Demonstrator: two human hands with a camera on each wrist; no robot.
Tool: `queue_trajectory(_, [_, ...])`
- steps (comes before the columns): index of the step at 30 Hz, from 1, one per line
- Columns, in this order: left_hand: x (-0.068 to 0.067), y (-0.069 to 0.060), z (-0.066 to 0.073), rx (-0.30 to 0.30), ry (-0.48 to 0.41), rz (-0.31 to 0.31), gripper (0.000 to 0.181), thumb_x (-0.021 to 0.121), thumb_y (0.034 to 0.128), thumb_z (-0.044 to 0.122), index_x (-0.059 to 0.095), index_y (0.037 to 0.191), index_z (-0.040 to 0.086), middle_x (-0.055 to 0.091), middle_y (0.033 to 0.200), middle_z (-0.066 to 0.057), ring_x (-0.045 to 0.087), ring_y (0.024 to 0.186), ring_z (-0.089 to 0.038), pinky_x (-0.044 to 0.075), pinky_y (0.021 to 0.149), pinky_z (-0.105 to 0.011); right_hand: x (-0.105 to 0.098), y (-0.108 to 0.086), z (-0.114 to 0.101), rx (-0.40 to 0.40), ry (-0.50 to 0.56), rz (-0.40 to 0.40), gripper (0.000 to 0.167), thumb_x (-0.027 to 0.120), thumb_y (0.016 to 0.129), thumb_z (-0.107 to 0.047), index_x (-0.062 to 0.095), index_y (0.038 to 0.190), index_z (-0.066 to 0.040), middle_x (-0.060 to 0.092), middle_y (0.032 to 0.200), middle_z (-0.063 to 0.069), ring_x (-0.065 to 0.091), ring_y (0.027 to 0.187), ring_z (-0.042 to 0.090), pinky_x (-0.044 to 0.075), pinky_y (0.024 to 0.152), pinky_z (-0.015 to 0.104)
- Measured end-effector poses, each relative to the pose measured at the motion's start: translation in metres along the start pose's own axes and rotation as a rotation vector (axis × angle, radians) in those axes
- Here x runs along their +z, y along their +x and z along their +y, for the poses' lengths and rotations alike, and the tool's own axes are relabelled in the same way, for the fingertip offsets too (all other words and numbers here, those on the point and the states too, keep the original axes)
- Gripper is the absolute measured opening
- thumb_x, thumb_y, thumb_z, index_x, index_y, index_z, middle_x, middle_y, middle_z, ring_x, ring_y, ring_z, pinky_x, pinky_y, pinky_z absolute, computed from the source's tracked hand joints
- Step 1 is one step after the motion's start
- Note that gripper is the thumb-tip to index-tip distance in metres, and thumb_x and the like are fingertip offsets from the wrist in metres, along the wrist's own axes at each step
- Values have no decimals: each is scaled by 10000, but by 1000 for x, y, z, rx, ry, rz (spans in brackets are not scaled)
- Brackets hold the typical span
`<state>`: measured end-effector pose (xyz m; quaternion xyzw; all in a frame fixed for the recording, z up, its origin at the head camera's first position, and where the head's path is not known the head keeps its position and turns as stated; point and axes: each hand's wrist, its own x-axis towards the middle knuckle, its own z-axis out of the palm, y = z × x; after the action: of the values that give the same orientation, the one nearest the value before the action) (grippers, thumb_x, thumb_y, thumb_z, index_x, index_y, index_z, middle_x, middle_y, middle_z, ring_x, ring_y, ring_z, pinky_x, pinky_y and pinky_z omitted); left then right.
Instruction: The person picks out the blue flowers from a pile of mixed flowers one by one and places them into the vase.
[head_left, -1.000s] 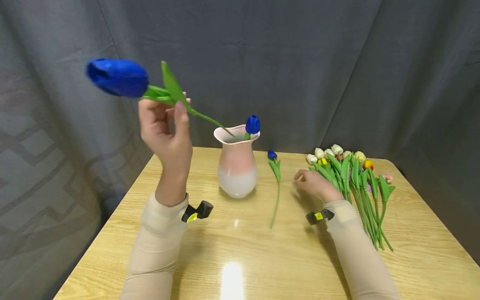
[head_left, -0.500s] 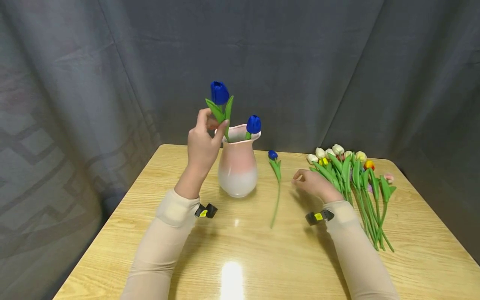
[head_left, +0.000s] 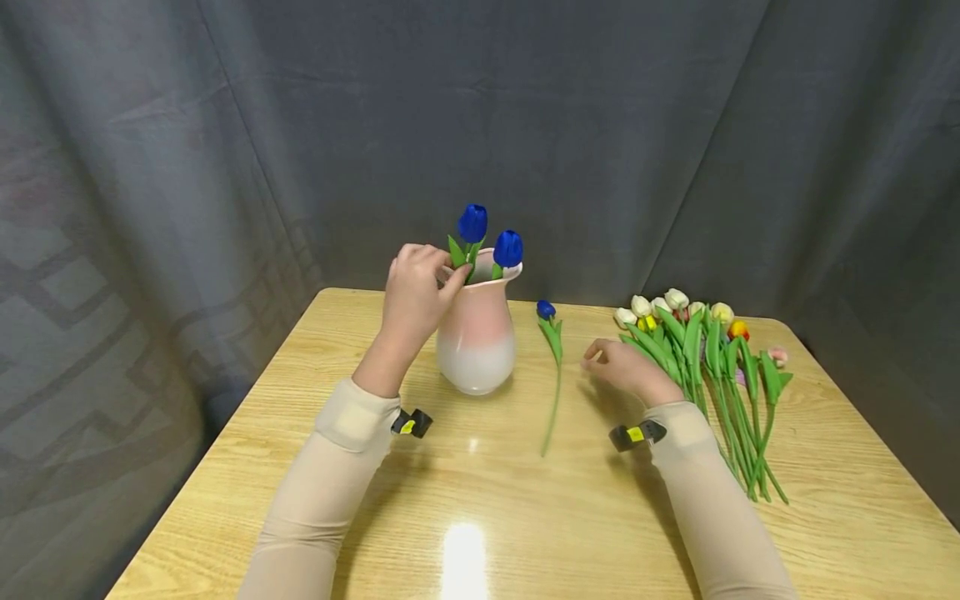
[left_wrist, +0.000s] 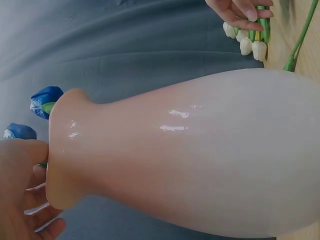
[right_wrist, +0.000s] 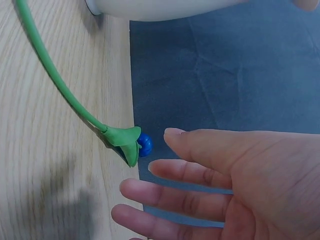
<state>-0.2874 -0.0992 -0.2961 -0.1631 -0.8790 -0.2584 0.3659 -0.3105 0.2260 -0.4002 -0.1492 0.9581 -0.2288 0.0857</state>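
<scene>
My left hand (head_left: pixel 420 287) pinches the stem of a blue tulip (head_left: pixel 472 223) at the left of the vase's mouth. Its lower stem is hidden inside the pink and white vase (head_left: pixel 477 333). In the left wrist view the thumb and fingers sit at the rim, the vase (left_wrist: pixel 200 150) filling the middle. A second blue tulip (head_left: pixel 508 248) stands in the vase at the right of the mouth. My right hand (head_left: pixel 626 367) hovers over the table, fingers relaxed and holding nothing. Left of it, a third blue tulip (head_left: pixel 551 342) lies flat on the wood.
A pile of tulips (head_left: pixel 705 358), white, yellow, orange and pink, lies on the right of the wooden table (head_left: pixel 420 517), stems toward the front. A grey curtain (head_left: pixel 562 125) hangs behind the table.
My left hand has brought its blue tulip from the upper left over to the vase and lowered it into the mouth. The right hand has stayed nearly still.
</scene>
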Motion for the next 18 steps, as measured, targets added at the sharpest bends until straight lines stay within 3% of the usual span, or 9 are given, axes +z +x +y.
queue_trajectory(6, [-1,1,-1,32,56,0,256,706,880,277,716,853,22,654,1055,-101,520,1065,-306,450,906,-459,0,0,-1,-7,-4,2,344,536,990,-294,590,1169,-5,665,1050,193,640,886,261,520,779,427])
queue_trajectory(10, [-3,0,-3,-1,-34,-60,312,682,893,322,700,1008,33,606,1172,-110,488,1150,-316,419,975,-469,0,1,-1,-11,-2,-1,352,536,989,-302,593,1161,0,668,1034,195,641,870,260,521,768,423])
queue_trajectory(14, [-8,-4,-16,-68,-184,-161,617,686,868,454,529,1338,85,466,1388,-104,390,1313,-297,364,1069,-487,0,1,-1,-17,1,4,354,535,990,-311,593,1157,-5,667,1036,191,638,885,268,516,777,430])
queue_trajectory(18, [-14,-9,-36,-146,-267,-329,951,724,795,558,248,1527,183,277,1547,-74,247,1434,-280,280,1126,-544,0,0,-1,-11,7,11,337,542,986,-287,591,1150,4,665,1014,187,632,869,258,516,771,417])
